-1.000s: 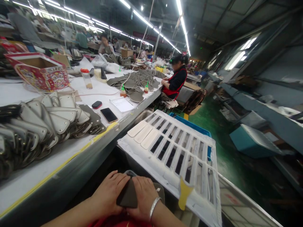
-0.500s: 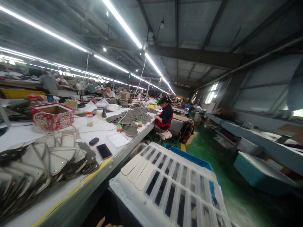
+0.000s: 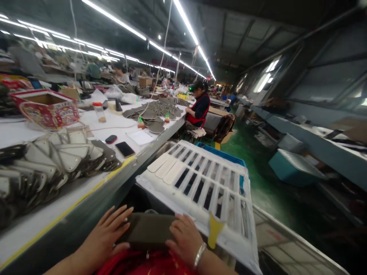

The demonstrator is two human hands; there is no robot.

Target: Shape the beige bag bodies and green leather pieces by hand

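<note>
Low in the view, both my hands rest on a dark flat leather-like piece lying over my lap. My left hand holds its left end with fingers stretched out over it. My right hand, with a silver bangle on the wrist, presses its right end, fingers curled onto it. Just beyond stands a white slotted rack with three pale strips laid in its far-left slots. A yellow scraper-like tool sits at the rack's near edge.
The long white worktable on the left carries rows of grey bag-shaped pieces, a phone, a red patterned box and glue bottles. A person in a red apron works farther along. The green-floored aisle runs on the right.
The camera swung up toward the ceiling, hiding my hands, then dropped back. The dark piece now lies broadside between my hands, which sit farther apart than a second ago.
</note>
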